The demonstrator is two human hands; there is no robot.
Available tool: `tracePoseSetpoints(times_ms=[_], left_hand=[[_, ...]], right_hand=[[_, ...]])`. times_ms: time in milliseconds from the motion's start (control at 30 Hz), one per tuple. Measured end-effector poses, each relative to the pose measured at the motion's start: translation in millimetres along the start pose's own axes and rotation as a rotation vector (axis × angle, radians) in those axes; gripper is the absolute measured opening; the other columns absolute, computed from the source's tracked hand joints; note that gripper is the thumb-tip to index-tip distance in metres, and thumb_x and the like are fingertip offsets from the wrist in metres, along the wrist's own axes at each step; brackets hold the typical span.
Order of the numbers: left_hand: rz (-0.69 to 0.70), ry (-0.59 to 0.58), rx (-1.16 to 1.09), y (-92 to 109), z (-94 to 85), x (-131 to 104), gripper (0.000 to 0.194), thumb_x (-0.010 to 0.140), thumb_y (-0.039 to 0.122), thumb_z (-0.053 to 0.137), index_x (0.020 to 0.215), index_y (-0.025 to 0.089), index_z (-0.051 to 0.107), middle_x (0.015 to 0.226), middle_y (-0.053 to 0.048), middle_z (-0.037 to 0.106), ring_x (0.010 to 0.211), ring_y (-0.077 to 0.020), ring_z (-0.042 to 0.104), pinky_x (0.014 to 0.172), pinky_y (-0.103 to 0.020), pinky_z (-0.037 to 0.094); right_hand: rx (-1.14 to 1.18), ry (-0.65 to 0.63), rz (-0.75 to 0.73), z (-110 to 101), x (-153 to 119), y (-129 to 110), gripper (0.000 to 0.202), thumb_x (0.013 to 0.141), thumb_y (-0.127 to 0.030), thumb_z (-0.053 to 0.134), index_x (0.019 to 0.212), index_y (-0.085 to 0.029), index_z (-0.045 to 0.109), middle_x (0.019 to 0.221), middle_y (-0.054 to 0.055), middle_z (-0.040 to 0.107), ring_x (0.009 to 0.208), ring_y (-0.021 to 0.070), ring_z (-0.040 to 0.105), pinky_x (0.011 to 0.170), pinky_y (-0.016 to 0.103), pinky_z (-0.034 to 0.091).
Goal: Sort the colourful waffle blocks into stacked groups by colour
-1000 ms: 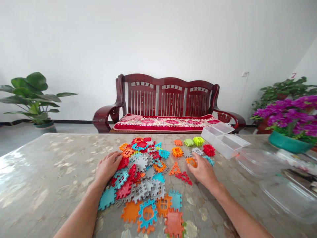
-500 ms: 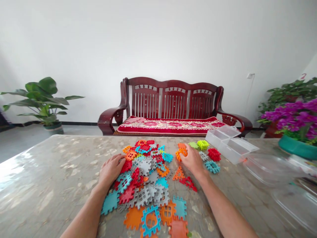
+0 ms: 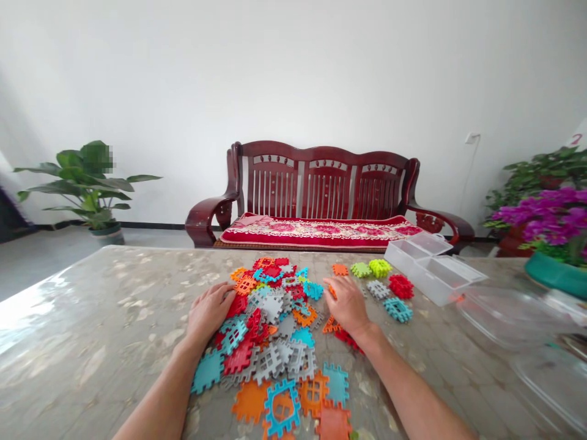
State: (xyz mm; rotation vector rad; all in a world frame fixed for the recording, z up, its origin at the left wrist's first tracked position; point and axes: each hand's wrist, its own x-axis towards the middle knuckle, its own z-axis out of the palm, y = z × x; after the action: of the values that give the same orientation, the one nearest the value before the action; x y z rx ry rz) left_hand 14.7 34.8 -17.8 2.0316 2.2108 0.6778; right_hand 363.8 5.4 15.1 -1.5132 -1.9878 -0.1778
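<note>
My left hand (image 3: pixel 211 311) lies open along the left side of a pile of toothed plastic building tiles (image 3: pixel 270 305) in red, grey, blue and orange. Its fingertips rest beside a red tile (image 3: pixel 237 305). To the right of the pile, my right hand (image 3: pixel 348 304) is curled over an orange building tile (image 3: pixel 332 293), mostly hidden under the fingers. Just beyond the hand lies another orange tile (image 3: pixel 340 269). An orange triangular piece (image 3: pixel 329 325) and a red piece (image 3: pixel 348 340) stick out under the right hand and wrist.
Right of my right hand sit small groups sorted by colour: green tiles (image 3: pixel 380 267), grey tiles (image 3: pixel 378 289), red tiles (image 3: pixel 401 286) and blue tiles (image 3: pixel 398 310). A clear divided box (image 3: pixel 443 281) stands behind them, with clear lids (image 3: pixel 499 315) and a flower pot (image 3: pixel 553 273) farther right.
My right hand has drawn back toward me, with an orange tile under its fingers, leaving the other orange tile uncovered. My left hand stays by the pile. The view has shifted slightly.
</note>
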Motion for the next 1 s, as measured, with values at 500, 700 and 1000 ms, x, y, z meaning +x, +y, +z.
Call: tracePoseSetpoints(times_ms=[500, 700, 1000], left_hand=[[0.006, -0.002, 0.002, 0, 0.1, 1, 0.041, 0.093, 0.044, 0.038, 0.115, 0.031, 0.071, 0.138, -0.002, 0.062, 0.125, -0.025, 0.057, 0.11, -0.042, 0.039], [-0.005, -0.038, 0.0, 0, -1.2, 0, 0.042, 0.094, 0.043, 0.036, 0.117, 0.031, 0.069, 0.14, -0.001, 0.06, 0.128, -0.0242, 0.054, 0.111, -0.042, 0.036], [-0.006, -0.029, -0.008, 1, -1.0, 0, 0.041, 0.094, 0.043, 0.037, 0.116, 0.031, 0.069, 0.139, 0.0, 0.061, 0.127, -0.0228, 0.055, 0.112, -0.04, 0.035]], right_hand=[[-0.044, -0.211, -0.069, 19, -6, -21, 0.041, 0.088, -0.013, 0.051, 0.125, -0.025, 0.064, 0.107, 0.007, 0.074, 0.1, 0.0216, 0.063, 0.091, 0.032, 0.047], [0.287, 0.01, 0.103, 18, -6, -13, 0.04, 0.089, -0.016, 0.044, 0.121, -0.024, 0.068, 0.118, 0.006, 0.072, 0.108, 0.0203, 0.065, 0.099, 0.036, 0.048], [0.541, -0.216, 0.204, 11, -11, -13, 0.04, 0.085, -0.02, 0.047, 0.119, -0.019, 0.07, 0.121, 0.008, 0.071, 0.114, 0.022, 0.065, 0.102, 0.038, 0.047]])
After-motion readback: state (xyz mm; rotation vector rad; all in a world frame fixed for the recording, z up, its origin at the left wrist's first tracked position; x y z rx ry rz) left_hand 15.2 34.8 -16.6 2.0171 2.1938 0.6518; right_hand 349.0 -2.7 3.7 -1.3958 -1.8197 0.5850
